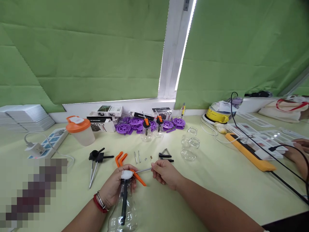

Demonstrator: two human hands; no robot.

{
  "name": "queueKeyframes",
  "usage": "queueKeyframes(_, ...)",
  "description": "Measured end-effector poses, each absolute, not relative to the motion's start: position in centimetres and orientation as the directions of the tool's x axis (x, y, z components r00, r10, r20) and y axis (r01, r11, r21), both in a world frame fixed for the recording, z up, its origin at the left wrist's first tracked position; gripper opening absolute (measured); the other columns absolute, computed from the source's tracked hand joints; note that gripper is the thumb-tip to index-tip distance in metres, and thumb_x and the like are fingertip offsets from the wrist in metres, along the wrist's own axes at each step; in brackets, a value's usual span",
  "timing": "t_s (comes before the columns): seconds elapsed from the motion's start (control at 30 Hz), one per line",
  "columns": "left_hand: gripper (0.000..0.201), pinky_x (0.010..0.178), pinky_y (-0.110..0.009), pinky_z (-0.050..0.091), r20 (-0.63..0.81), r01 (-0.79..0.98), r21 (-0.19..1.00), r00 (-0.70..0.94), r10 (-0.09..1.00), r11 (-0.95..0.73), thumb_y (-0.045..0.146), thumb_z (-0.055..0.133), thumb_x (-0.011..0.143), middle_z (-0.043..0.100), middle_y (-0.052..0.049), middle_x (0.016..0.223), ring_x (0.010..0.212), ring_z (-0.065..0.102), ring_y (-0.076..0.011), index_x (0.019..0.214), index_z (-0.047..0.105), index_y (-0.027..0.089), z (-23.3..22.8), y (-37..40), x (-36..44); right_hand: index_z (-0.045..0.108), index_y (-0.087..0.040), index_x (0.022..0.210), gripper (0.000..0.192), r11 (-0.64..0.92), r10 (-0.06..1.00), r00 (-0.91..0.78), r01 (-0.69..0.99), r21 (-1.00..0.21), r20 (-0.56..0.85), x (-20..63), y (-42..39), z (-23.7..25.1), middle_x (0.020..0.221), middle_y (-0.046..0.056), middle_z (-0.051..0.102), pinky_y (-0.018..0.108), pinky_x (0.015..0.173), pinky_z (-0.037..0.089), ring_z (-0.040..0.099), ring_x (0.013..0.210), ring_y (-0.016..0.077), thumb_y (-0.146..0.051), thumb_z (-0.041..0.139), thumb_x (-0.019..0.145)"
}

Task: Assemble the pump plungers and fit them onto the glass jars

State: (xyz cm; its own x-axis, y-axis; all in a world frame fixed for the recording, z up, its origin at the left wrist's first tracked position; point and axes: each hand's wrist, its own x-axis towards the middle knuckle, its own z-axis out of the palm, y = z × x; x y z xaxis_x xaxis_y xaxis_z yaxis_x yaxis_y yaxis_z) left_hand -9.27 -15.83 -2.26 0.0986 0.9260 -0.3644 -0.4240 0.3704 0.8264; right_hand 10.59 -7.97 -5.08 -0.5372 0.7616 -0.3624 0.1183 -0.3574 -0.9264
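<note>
pale green table [217,193] under green blinds. left hand [113,190] wraps neck of clear plastic bottle [123,212] with orange trigger lever [139,178] on top. right hand [166,174] fingers pinch thin silver metal rod [144,169]. rod lies sideways, pointing left from right fingers into bottle top, just beside left fingers.

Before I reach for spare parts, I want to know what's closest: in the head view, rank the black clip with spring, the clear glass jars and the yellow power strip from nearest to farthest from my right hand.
From the right hand:
1. Black clip with spring, just beyond the hand.
2. Clear glass jars, farther back and to the right.
3. Yellow power strip, far right.
</note>
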Motion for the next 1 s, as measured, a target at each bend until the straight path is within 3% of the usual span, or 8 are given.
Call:
queueKeyframes(0.13, 0.015, 0.046, -0.026, 0.041, -0.379, -0.434, 0.816, 0.095, 0.920, 0.381, 0.023, 0.066, 0.066, 0.060, -0.006, 0.054, 0.048, 0.059, -0.0190, 0.079, 0.065, 0.016, -2.2, -15.9, -9.2, 0.053, -0.017, 0.081, 0.036, -0.325, 0.794, -0.536, 0.026, -0.945, -0.288, 10.5, -7.9, -5.3, 0.060, -0.005, 0.056, 0.018, 0.039, 0.031, 0.046, 0.044, 0.0051, -0.043, 0.072, 0.066)
queueKeyframes(0.3, 0.015, 0.048, -0.027, 0.042, -0.357, -0.437, 0.821, 0.108, 0.928, 0.367, 0.022, 0.062, 0.069, 0.061, -0.006, 0.055, 0.049, 0.060, -0.0188, 0.082, 0.066, 0.016, -2.4, -16.0, -9.4, 0.050, -0.016, 0.069, 0.042, -0.356, 0.764, -0.540, 0.104, -0.929, -0.353, 10.5, -7.8, -5.3, 0.054, -0.003, 0.055, 0.018, 0.033, 0.024, 0.039, 0.035, 0.0042, -0.057, 0.055, 0.077)
queueKeyframes(0.37, 0.015, 0.048, -0.027, 0.042, -0.358, -0.432, 0.823, 0.112, 0.927, 0.370, 0.022, 0.062, 0.069, 0.061, -0.007, 0.056, 0.049, 0.060, -0.0184, 0.082, 0.065, 0.016, -2.5, -15.9, -9.4, 0.050, -0.017, 0.069, 0.040, -0.337, 0.772, -0.539, 0.102, -0.936, -0.337, 10.5, -7.9, -5.4, 0.054, -0.004, 0.055, 0.018, 0.033, 0.025, 0.039, 0.036, 0.0044, -0.055, 0.058, 0.075)
queueKeyframes(0.53, 0.015, 0.049, -0.027, 0.043, -0.368, -0.428, 0.820, 0.114, 0.923, 0.380, 0.022, 0.064, 0.068, 0.061, -0.007, 0.057, 0.050, 0.060, -0.0184, 0.082, 0.065, 0.015, -2.5, -15.8, -9.6, 0.054, -0.017, 0.078, 0.029, -0.182, 0.832, -0.525, 0.047, -0.982, -0.180, 11.0, -7.7, -5.1, 0.055, -0.004, 0.055, 0.025, 0.048, 0.043, 0.051, 0.048, 0.0104, -0.040, 0.067, 0.069)
queueKeyframes(0.63, 0.017, 0.050, -0.028, 0.045, -0.330, -0.465, 0.822, 0.080, 0.941, 0.327, 0.022, 0.064, 0.067, 0.060, -0.006, 0.058, 0.051, 0.060, -0.0182, 0.082, 0.066, 0.015, -2.3, -15.8, -9.8, 0.057, -0.017, 0.082, 0.017, 0.065, 0.883, -0.465, 0.259, -0.964, -0.065, 11.3, -7.3, -4.5, 0.064, 0.000, 0.059, 0.027, 0.056, 0.044, 0.055, 0.057, 0.0128, -0.034, 0.057, 0.079)
queueKeyframes(0.73, 0.019, 0.052, -0.029, 0.046, -0.229, -0.536, 0.825, -0.029, 0.973, 0.178, 0.025, 0.063, 0.068, 0.061, -0.006, 0.060, 0.053, 0.059, -0.0181, 0.084, 0.068, 0.014, -2.0, -15.9, -10.1, 0.061, -0.017, 0.078, 0.015, 0.450, 0.833, -0.550, 0.614, -0.649, 0.057, 10.9, -6.7, -4.0, 0.080, 0.005, 0.064, 0.028, 0.065, 0.041, 0.059, 0.074, 0.0166, -0.023, 0.050, 0.086)
queueKeyframes(0.83, 0.021, 0.053, -0.029, 0.047, -0.174, -0.585, 0.808, -0.138, 0.975, 0.061, 0.030, 0.061, 0.071, 0.062, -0.007, 0.060, 0.055, 0.059, -0.0183, 0.082, 0.068, 0.013, -1.7, -16.0, -10.1, 0.064, -0.014, 0.074, 0.019, 0.631, 0.756, -0.655, 0.730, -0.262, -0.005, 9.8, -6.2, -4.1, 0.086, 0.009, 0.064, 0.027, 0.064, 0.038, 0.060, 0.077, 0.0187, -0.015, 0.049, 0.086)
queueKeyframes(1.0, 0.023, 0.054, -0.028, 0.048, -0.166, -0.586, 0.810, -0.243, 0.956, -0.009, 0.032, 0.064, 0.070, 0.064, -0.007, 0.063, 0.057, 0.059, -0.0177, 0.083, 0.067, 0.013, -1.4, -15.8, -9.9, 0.063, -0.013, 0.080, 0.017, 0.657, 0.751, -0.659, 0.752, -0.055, -0.033, 8.3, -5.5, -4.8, 0.084, 0.010, 0.062, 0.025, 0.060, 0.035, 0.060, 0.073, 0.0180, -0.008, 0.047, 0.085)
